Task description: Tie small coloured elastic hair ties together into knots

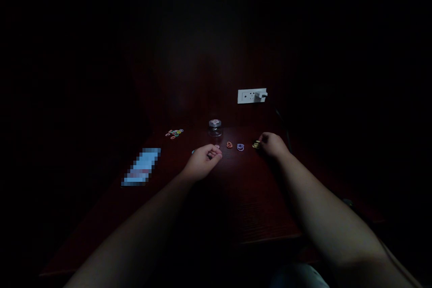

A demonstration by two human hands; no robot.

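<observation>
My right hand (272, 145) is at the right end of a row of small coloured hair ties, its fingertips pinched at the yellow hair ties (256, 144). Closer to the middle, my left hand (204, 161) has its fingers curled in, and whether anything is inside them is hidden. Just behind it lie pink hair ties (217, 146), partly covered by the fingers, and a bit of a teal one (193, 152) shows at its left. Between the hands are orange hair ties (229, 145) and purple hair ties (240, 147). A mixed-colour pile of hair ties (174, 133) sits at the back left.
A clear lidded jar (215, 128) stands behind the row on the dark red table (263, 207). At left lies a bright, pixelated flat rectangle (141, 167). A white wall socket (251, 96) holds a plug, with a dark cable (282, 118) running down. The surroundings are very dark.
</observation>
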